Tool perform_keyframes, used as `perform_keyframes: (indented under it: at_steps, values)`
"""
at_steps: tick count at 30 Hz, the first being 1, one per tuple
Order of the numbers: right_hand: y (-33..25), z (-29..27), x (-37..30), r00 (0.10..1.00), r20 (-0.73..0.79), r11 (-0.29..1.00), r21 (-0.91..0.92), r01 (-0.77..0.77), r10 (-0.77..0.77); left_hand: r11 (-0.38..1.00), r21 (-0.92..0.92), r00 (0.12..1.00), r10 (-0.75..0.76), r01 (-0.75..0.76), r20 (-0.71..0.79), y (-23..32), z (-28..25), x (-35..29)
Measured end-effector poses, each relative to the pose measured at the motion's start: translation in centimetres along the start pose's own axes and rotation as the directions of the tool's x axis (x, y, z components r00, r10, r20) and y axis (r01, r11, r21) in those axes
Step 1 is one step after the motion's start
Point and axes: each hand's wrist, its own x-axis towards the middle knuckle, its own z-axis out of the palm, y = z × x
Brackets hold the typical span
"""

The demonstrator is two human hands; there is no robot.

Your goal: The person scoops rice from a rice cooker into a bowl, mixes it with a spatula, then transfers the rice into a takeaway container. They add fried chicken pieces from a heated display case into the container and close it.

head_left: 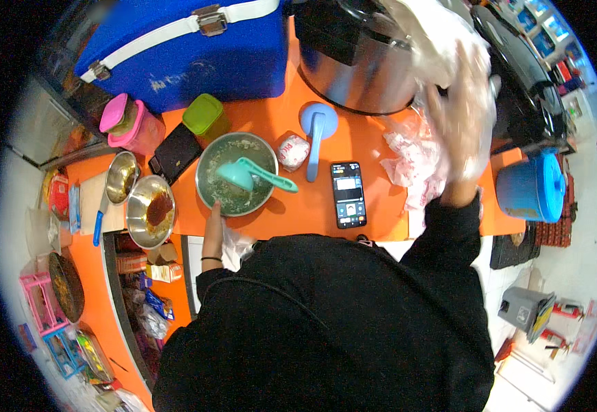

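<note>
My left hand [214,223] is at the near rim of a metal bowl [206,180], one finger lapping over the edge; its other fingers are mostly hidden. Inside the bowl, pale wet-looking bits surround a mint-green ladle [237,176], whose handle rests across the right rim. At the upper right, my right hand [464,113] is raised and smeared by motion, with a whitish film around it that may be clear plastic. It overlaps a white cloth or bag [442,31] beside a big steel pot-like cooker [360,75]. What it grips, if anything, cannot be made out.
A phone [349,196], a blue rice paddle [314,147] on a round rest, a small wrapped bundle [292,151] and crumpled plastic [415,165] lie on the orange table. Two smaller metal bowls [134,220], a knife [98,226], a blue cooler [195,62] and a blue bucket [528,189] surround them.
</note>
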Motion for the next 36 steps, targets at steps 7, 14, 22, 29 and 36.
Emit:
perform_keyframes:
  at_steps: [7, 14, 22, 29, 36]
  values:
    - [-12.8, 6.6, -12.8, 0.828, 0.549, 0.553, 0.655, -0.514, 0.119, 0.946, -0.296, 0.992, 0.116, -0.128, -0.058, 7.9, -3.8, -3.7]
    - [-17.5, 14.4, -15.3, 0.626, 0.778, 0.79, 0.41, -0.457, -0.042, 0.625, -0.767, 0.962, 0.272, -0.147, 0.037, 14.4, 0.1, 1.3]
    - [-15.1, 16.7, -16.5, 0.859, 0.502, 0.578, 0.673, -0.461, 0.101, 0.741, -0.054, 0.742, 0.663, -0.669, -0.094, 16.6, 9.8, 12.7]
    - [-7.9, 3.8, -17.5, 0.54, 0.814, 0.094, 0.534, -0.841, 0.211, 0.242, 0.478, 0.328, 0.939, -0.844, 0.104, 20.9, 15.0, 7.5]
    - [-1.8, -2.2, -22.6, 0.468, 0.706, 0.39, 0.286, -0.875, 0.532, 0.276, 0.039, 0.261, 0.839, -0.96, 0.478, 39.1, 21.9, 3.1]
